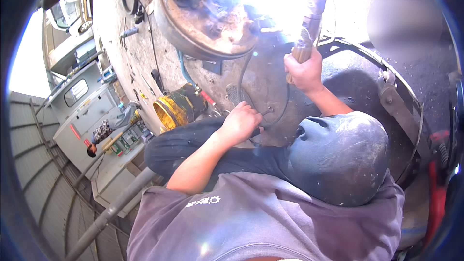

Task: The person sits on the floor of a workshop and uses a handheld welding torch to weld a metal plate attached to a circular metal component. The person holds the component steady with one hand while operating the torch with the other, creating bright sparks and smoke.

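Observation:
My right hand (307,69) is wrapped around the brown grip of a thick rod-shaped tool (314,12). White glare swallows much of its far end, so its exact kind is unclear. Left of it, a round rusty metal drum (169,24) with bolted parts inside is partly lost in the same glare. My left hand (240,123) rests with curled fingers by my left thigh. Something dark shows under its fingers, but I cannot make it out. Beside that hand are a mesh-like grey piece (234,94) and a thin cable. My raised right knee (340,157) hides part of my right forearm.
A yellow, dirt-stained bucket (176,108) lies tipped left of my hands, near a red-handled tool (208,97). A large curved metal rim (377,58) stands to the right. Another person (104,128) is at the far left, beside a grey cabinet (79,121). Cables lie on the floor.

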The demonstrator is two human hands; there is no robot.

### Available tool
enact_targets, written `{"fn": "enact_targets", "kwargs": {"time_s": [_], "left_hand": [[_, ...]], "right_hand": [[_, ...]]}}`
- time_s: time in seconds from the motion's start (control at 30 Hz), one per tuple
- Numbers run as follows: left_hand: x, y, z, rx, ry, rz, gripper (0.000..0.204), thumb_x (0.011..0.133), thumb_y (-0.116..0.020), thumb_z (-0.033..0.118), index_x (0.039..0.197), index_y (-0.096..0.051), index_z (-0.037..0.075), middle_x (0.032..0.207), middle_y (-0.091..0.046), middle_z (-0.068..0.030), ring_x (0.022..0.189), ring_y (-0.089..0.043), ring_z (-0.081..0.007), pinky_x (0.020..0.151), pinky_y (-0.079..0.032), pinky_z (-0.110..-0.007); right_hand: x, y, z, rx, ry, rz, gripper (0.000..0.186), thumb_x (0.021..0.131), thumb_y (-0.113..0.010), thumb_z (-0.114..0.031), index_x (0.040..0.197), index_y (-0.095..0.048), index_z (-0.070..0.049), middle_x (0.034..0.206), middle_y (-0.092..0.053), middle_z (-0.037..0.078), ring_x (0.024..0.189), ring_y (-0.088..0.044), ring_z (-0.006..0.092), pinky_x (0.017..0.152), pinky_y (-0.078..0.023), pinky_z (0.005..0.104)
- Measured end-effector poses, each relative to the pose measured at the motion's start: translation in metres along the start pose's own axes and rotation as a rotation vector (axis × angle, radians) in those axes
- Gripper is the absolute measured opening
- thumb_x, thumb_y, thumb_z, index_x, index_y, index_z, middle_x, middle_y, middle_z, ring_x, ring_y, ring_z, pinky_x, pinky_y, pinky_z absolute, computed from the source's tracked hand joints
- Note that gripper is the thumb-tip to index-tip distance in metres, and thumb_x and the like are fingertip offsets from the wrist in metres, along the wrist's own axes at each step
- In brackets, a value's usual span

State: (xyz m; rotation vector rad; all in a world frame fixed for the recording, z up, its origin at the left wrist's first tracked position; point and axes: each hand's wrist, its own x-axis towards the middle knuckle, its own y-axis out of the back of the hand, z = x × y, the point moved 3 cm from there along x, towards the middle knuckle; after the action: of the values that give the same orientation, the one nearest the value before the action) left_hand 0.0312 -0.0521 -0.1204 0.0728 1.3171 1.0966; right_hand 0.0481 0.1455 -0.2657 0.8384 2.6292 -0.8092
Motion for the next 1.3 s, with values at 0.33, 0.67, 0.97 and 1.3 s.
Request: {"fn": "enact_targets", "kwargs": {"time_s": [0.33,0.67,0.97,1.3], "left_hand": [[-0.002,-0.017,-0.032,0.037,-0.015,0.067,0.020,0.070,-0.075,0.026,0.075,-0.065,0.010,0.077,-0.066,-0.0075,0.085,-0.064,-0.0273,0.087,-0.046,-0.038],[-0.005,-0.023,-0.026,0.074,-0.008,0.126,0.010,0.072,-0.067,0.020,0.074,-0.064,0.012,0.076,-0.066,-0.0052,0.084,-0.064,-0.0252,0.085,-0.046,-0.037],[0.000,-0.019,-0.036,0.037,0.010,0.061,0.012,0.072,-0.070,0.022,0.077,-0.066,0.012,0.079,-0.068,-0.0054,0.085,-0.064,-0.0254,0.087,-0.045,-0.037],[-0.003,-0.024,-0.043,-0.350,0.166,-0.194,0.030,0.085,-0.076,0.032,0.090,-0.068,0.003,0.088,-0.072,-0.0149,0.099,-0.068,-0.0362,0.086,-0.050,-0.046]], "right_hand": [[-0.001,-0.010,0.014,0.320,-0.071,0.116,0.039,0.087,-0.064,0.006,0.122,-0.046,0.001,0.099,-0.055,0.007,0.071,-0.060,0.0156,0.059,-0.056,0.0336],[-0.007,-0.005,0.009,0.275,-0.110,0.117,0.048,0.088,-0.062,0.007,0.130,-0.041,0.002,0.105,-0.053,0.009,0.076,-0.060,0.0170,0.061,-0.058,0.0352],[0.002,-0.006,0.013,0.265,-0.077,0.097,0.046,0.088,-0.064,0.006,0.128,-0.043,0.001,0.103,-0.054,0.010,0.075,-0.061,0.0169,0.059,-0.057,0.0349],[0.002,-0.015,0.009,0.284,-0.074,0.098,0.043,0.087,-0.066,0.004,0.124,-0.045,0.001,0.101,-0.055,0.008,0.071,-0.061,0.0156,0.059,-0.058,0.0341]]}}
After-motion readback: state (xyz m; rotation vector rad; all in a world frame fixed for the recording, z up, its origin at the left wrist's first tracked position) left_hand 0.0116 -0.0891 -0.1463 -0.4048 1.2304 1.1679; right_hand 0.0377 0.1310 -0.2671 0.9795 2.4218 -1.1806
